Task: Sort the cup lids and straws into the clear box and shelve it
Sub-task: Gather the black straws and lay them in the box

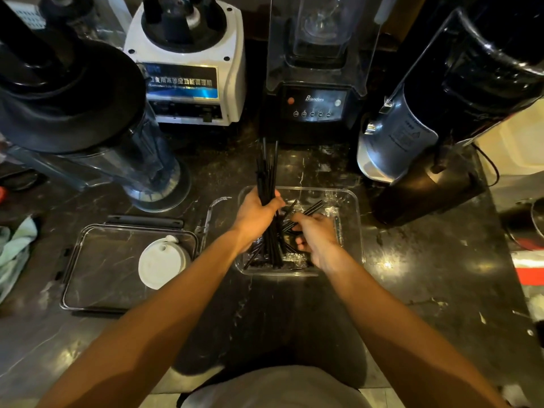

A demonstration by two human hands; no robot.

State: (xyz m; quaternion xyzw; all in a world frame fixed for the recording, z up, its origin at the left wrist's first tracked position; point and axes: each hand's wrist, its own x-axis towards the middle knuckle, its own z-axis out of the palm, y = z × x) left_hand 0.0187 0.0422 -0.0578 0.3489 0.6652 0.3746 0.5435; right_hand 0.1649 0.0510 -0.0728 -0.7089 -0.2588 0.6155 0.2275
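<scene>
Black straws [266, 172] stand bunched in the left hand [255, 214], whose fingers are curled round the middle of the bundle; the top ends rise beyond that hand toward the blenders and the lower ends reach down into the clear box [354, 231] beneath it. Just beside it, the right hand [316, 231] is inside the box, fingers curled round a few loose straws [309, 210] lying at angles on the box floor. More loose straws and some crinkled clear wrapping lie under both hands.

Off to the left of the left hand, the box's clear lid [88, 260] lies flat on the dark marble bench [412, 290], and 1 white cup lid [162, 265] rests on it, well apart from the box.

Straws like these are probably light, thin, stiff and slick, so a bundle likely fans or slips unless gripped round its middle, as the left hand does; strays are best pinched near 1 end and swept in line with the rest. The cup lid looks like light, thin plastic, easy to lift by its rim.
</scene>
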